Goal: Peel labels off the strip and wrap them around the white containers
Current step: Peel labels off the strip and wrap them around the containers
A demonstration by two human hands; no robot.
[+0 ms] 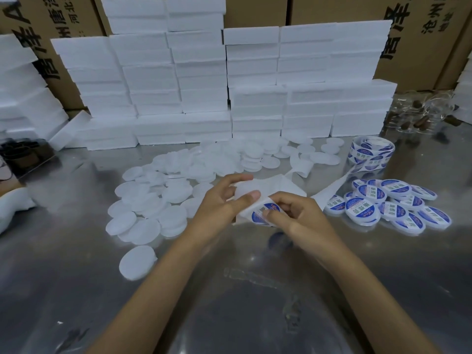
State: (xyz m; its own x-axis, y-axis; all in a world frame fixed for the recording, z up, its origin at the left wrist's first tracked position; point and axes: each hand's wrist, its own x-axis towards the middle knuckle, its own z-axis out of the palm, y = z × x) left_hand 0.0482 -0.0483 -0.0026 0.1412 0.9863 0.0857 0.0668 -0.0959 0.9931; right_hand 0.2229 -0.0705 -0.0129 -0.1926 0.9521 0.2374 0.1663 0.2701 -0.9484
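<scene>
My left hand [224,200] grips a plain white container [242,191] and the white backing strip [281,186] just above the table's middle. My right hand [291,215] pinches a blue-and-white label [259,215] on that strip. The strip runs back to the right toward a label roll [371,153]. Several unlabelled white containers [153,200] lie scattered to the left and behind. To the right sits a pile of labelled containers [388,208].
The steel table [229,302] is bare in front of my arms. Stacks of white foam boxes [229,85] line the back, with cardboard cartons [421,34] behind them. A clear bag of brown items [421,116] lies at the back right.
</scene>
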